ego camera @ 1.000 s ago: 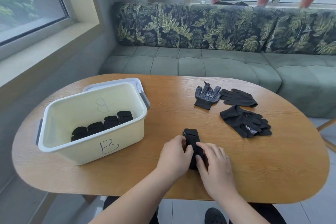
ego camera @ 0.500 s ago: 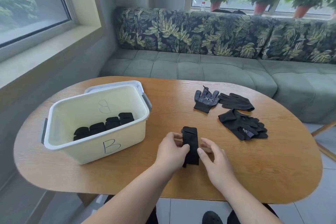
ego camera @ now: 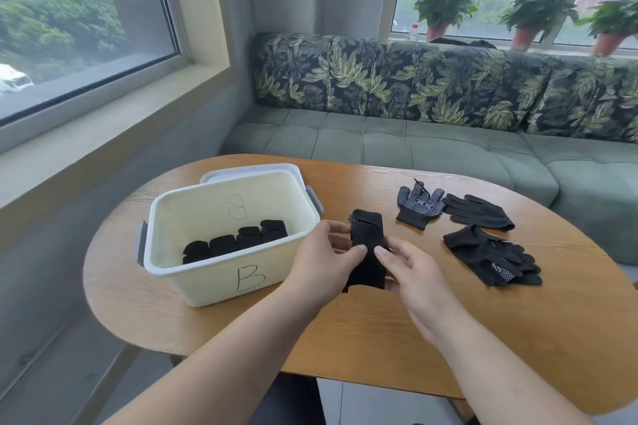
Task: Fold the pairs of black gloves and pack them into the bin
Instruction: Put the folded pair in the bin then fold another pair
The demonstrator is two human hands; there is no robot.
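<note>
Just off the bin's (ego camera: 221, 290) right wall, at its 3 o'clock, holding a folded pair (ego camera: 367, 252) up above the counter (ego camera: 379, 338), long axis running 12 to 6. Left hand (ego camera: 321, 262) pinching the pair's left edge, thumb on the front and fingers curled behind. Right hand (ego camera: 414, 272) loose and spread, only the thumb touching the right edge, gripping nothing.

Judging the pair light, soft and limp: knit cloth with no stiffness, and likely to spring open if let go at the fold. Best taken across the middle, thumb on one face and fingers on the other, so that every layer stays clamped. Little risk of slipping or breakage; some risk of a loose cuff trailing at 6 o'clock, where a corner already hangs.

Compared with a second ago: no longer pressed flat on the counter under both palms, but lifted and carried toward 9 o'clock, nearer the bin. Right hand eased off from a firm press to a light touch. Four bundles (ego camera: 234, 241) in the bin and loose gloves (ego camera: 490, 255) at 3 o'clock lying as before.
</note>
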